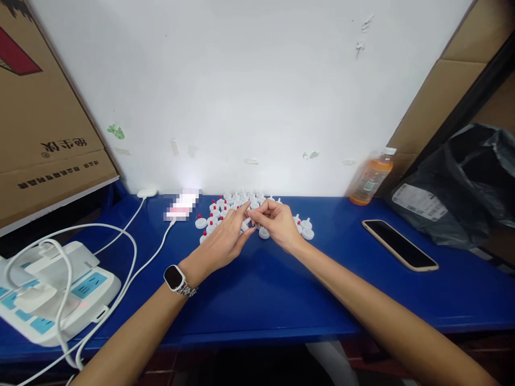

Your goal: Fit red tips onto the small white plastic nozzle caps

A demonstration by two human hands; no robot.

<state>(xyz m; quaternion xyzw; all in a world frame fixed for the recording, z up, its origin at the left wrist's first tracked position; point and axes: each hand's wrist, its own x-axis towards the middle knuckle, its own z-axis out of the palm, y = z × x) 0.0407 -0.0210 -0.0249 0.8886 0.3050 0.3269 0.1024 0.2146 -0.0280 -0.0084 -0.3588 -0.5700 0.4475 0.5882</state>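
Over a cluster of small white nozzle caps [243,198] on the blue table, my two hands meet at their fingertips. My left hand [225,234], with a watch on its wrist, is closed on a white nozzle cap [244,225], mostly hidden by the fingers. My right hand [277,222] pinches at the tip of that cap; what lies in the pinch is too small and covered to make out. Left of my hands, several white caps carry red tips [211,221]. One bare white cap [264,233] lies just under my right hand, and another [308,234] sits to its right.
A phone [400,245] lies on the blue table [257,311] at right. An orange drink bottle [372,177] stands by the white wall, near a black plastic bag [454,182]. At left are a power strip [60,295], white cables [134,252] and a large cardboard box [48,118].
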